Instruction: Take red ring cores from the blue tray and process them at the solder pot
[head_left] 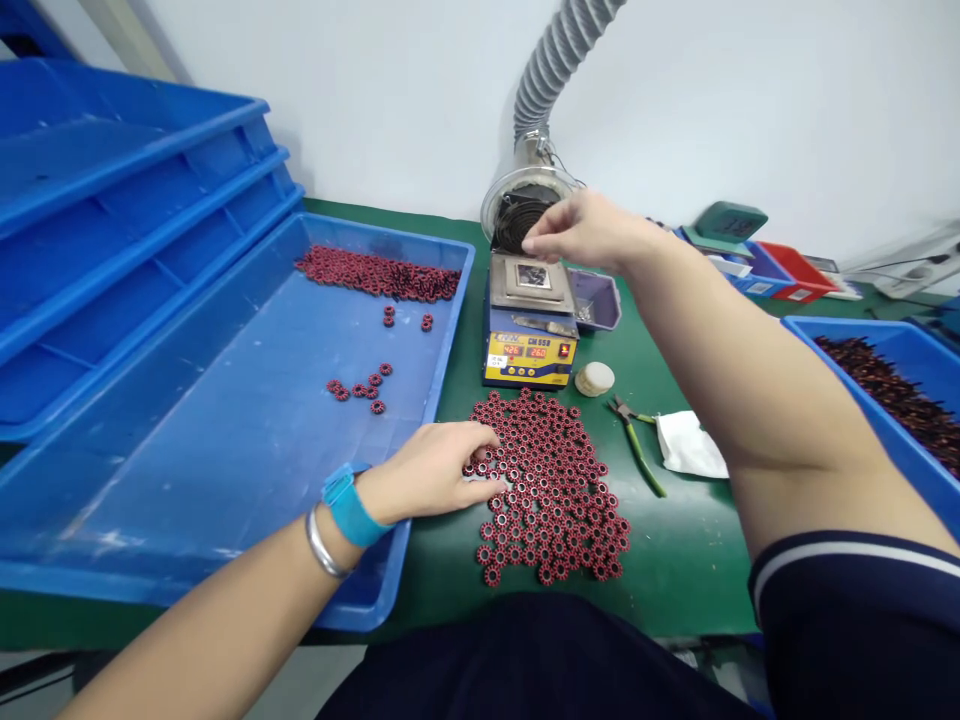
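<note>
The L hand [442, 468] is reaching over the blue tray's [247, 400] right rim, thumb & fingers parted in a loose, fairly narrow curl at the left edge of a heap of red ring cores [551, 480]; can't tell if it's gripping one. The heap is lying on the green tabletop [694, 560], just in front of the solder pot [529, 335], w/ more cores sitting in the tray, mostly banked at its far end.

The R hand [576, 235] is hovering over the pot's opening, below the exhaust hose [559, 75], fingertips drawn close in a pinch; can't tell if anything's btwn them.

Main risk, I'd judge, is a burn: fingertips are hanging right above what's prob. hot metal (display's showing 426 & 260), so a dip or splash could hurt. If a core is in that pinch, a loose grip could be dropping it in. Also, cores are crowding the pot's front, so a nudge could be shoving some against it. The heap's near side is lying close to the dark clothing [525, 660], so leaning in could be sweeping strays off.
</note>
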